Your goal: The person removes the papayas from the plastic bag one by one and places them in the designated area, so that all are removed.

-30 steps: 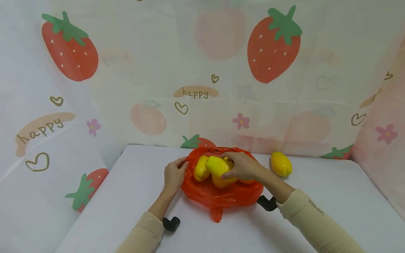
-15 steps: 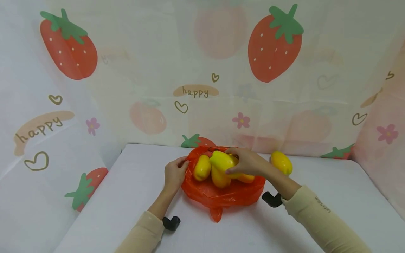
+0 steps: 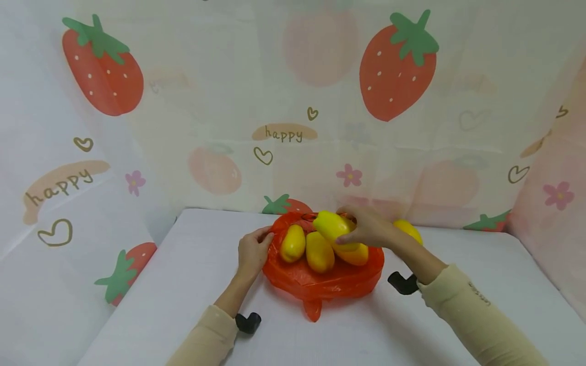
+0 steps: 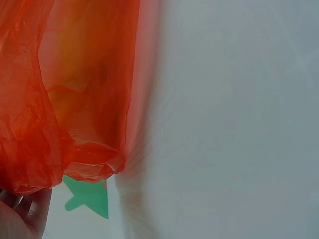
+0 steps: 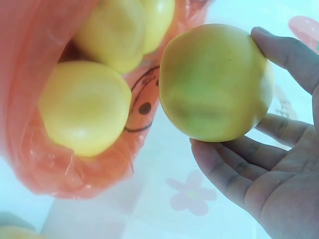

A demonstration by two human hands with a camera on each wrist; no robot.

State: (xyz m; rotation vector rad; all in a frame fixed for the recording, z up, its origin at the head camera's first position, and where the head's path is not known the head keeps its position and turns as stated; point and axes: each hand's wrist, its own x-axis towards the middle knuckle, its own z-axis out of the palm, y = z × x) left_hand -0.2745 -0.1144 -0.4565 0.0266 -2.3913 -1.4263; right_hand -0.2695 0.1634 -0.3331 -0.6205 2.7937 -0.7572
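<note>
An opened red plastic bag (image 3: 316, 285) sits on the white table with its mouth spread wide. Three yellow mangoes show inside it: one at the left (image 3: 293, 244), one in the middle (image 3: 319, 252) and one at the right (image 3: 359, 254). At the bag's left edge my left hand (image 3: 251, 255) pinches the rim between thumb and fingers. My right hand (image 3: 372, 229) grips another yellow mango (image 3: 330, 224) over the bag's right back part, its thumb and fingers around the fruit. In the right wrist view this held mango (image 5: 214, 84) appears beside the bag mouth, apart from the mangoes inside.
A further mango (image 3: 409, 230) lies on the table behind my right forearm, partly hidden by it. Behind the white table (image 3: 201, 239) stands a cloth backdrop (image 3: 220, 91) printed with strawberries. Black wrist mounts (image 3: 248, 323) stick out from both forearms.
My right hand has lifted the mango up and moved it right and back, uncovering the middle and right mangoes in the bag. My left hand has stayed at the rim.
</note>
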